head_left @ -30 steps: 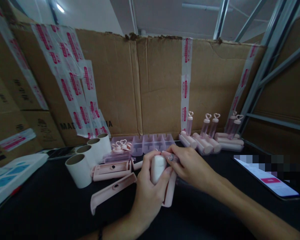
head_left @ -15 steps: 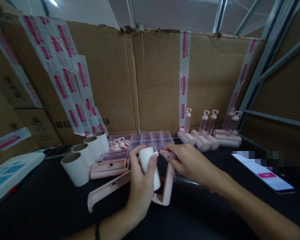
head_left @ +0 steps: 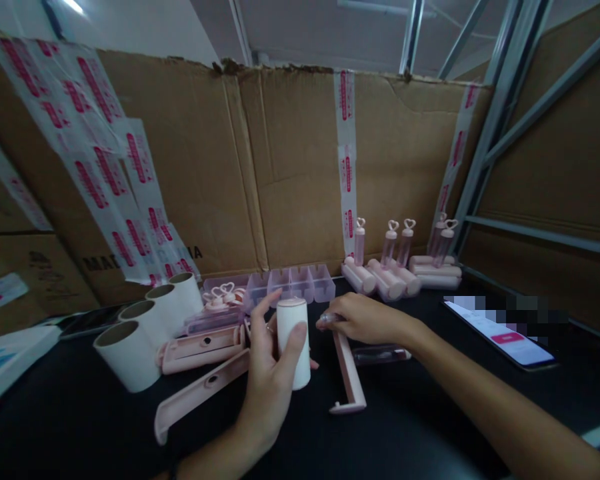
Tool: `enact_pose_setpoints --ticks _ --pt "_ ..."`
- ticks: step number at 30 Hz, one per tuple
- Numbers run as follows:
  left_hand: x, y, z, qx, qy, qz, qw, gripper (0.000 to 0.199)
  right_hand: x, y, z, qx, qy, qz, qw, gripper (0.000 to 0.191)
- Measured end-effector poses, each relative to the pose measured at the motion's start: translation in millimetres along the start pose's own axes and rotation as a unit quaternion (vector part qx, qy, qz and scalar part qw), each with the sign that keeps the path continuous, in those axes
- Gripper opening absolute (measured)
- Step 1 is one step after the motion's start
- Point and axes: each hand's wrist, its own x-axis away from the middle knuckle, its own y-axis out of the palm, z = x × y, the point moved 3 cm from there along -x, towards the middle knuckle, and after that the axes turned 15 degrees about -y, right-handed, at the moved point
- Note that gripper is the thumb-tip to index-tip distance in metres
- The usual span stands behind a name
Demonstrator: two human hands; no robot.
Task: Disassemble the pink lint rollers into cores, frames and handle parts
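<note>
A small white roll [head_left: 294, 340] stands roughly upright in my left hand [head_left: 273, 373], whose fingers and thumb wrap round it. To its right, my right hand [head_left: 347, 317] is closed on a small clear tube [head_left: 331, 319] that is partly covered by the fingers. Just below that hand lies an L-shaped pink part [head_left: 350, 377] on the black table, with a clear tube-like piece [head_left: 380, 355] beside it. Left of my left hand are a long pink half-shell [head_left: 200, 393] and a pink case [head_left: 203, 350].
Several large white rolls [head_left: 133, 360] stand at the left. Behind are a lilac divided tray [head_left: 315, 285] with heart-shaped rings, and pink cases [head_left: 395, 280] with heart-topped tubes. A phone [head_left: 505, 337] lies right. Cardboard [head_left: 295, 167] walls the back.
The view has shifted to the right. The white roll is now more upright, and my right hand has moved slightly away from it. The L-shaped pink part now lies apart from my left hand.
</note>
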Motion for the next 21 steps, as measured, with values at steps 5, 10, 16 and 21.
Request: enact_pose_setpoints --ticks 5,10,16,21 --pt "-1.8 -1.4 -2.1 -0.015 0.020 -0.004 1.000 0.054 -0.6 9.9 2.4 0.013 -0.008 -0.022 1.000 0.029" --pt "-2.4 -6.1 -7.0 -0.053 0.074 0.017 0.996 0.048 -3.1 2.8 -3.6 0.014 -0.017 0.000 1.000 0.021" --pt "-3.0 -10.1 -5.5 -0.113 0.126 0.047 0.984 0.041 1.1 -36.9 -31.4 -0.074 -0.103 0.218 0.968 0.023" --pt "-2.4 -11.4 -5.6 -0.139 0.156 0.058 0.976 0.042 5.3 -36.9 -41.3 -0.065 -0.179 0.197 0.962 0.023"
